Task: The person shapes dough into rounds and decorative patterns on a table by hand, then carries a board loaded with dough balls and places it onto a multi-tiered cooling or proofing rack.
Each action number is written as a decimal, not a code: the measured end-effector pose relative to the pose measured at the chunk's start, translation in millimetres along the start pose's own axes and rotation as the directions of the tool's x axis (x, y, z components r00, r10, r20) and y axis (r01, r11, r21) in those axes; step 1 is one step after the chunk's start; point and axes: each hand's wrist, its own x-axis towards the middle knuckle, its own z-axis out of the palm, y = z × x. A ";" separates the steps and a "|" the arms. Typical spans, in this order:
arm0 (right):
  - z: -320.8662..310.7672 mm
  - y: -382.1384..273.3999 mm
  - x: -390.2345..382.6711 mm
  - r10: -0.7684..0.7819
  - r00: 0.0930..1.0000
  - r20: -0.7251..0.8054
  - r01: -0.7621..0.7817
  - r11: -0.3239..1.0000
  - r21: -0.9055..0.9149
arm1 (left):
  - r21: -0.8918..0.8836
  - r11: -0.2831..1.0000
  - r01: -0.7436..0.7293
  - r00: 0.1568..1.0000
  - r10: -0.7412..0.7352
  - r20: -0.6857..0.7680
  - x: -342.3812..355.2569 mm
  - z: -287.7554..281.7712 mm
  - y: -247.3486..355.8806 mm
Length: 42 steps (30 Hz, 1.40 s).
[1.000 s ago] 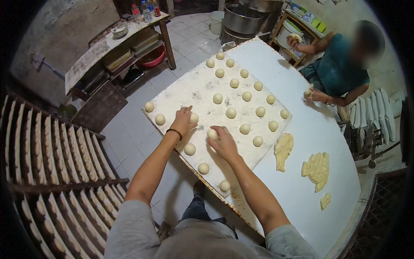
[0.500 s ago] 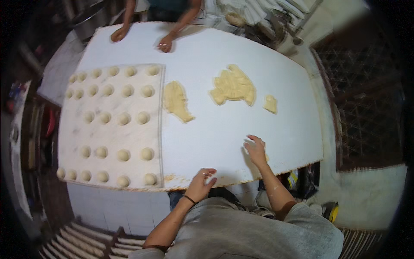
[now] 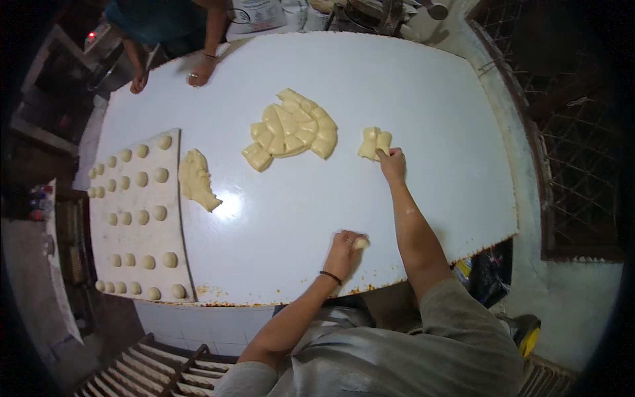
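Note:
My right hand [image 3: 393,165] reaches out over the white table [image 3: 456,192], its fingers closed on the near edge of a small group of joined dough pieces [image 3: 375,140]. Close to the table's near edge, my left hand [image 3: 342,255] is curled over a small lump of dough [image 3: 361,243], part of which shows beside the fingers. A larger mass of scored dough [image 3: 291,129] lies toward the far middle. Left of it is a flat, ragged slab of dough [image 3: 197,180], beside a floured board [image 3: 132,235] that bears rows of round dough balls [image 3: 160,213].
Across the table at the far left stands another person, one hand [image 3: 201,71] on the tabletop. Sacks [image 3: 259,14] and a dark machine are behind the far edge. A metal grille [image 3: 582,132] flanks the right side; a slatted rack [image 3: 142,367] is at lower left.
My view has swung to the right. My right hand has stretched forward and taken hold of the small dough group. My left hand, open before, has closed on a lump of dough.

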 end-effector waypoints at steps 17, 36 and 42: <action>-35.3 61.6 -160.7 -0.023 0.841 0.541 -0.201 0.914 0.352 | -0.671 0.378 0.638 0.721 -0.598 0.350 168.9 -24.6 7.5; -90.8 -15.5 -217.0 -0.482 0.876 0.019 0.447 0.797 -0.406 | -0.608 0.701 0.373 0.852 -0.518 -0.073 -58.1 -174.5 27.4; -37.4 36.5 -297.8 -0.269 0.733 0.624 -0.032 0.904 0.427 | -0.211 0.916 0.340 0.940 -0.340 0.037 -99.4 -175.5 -1.0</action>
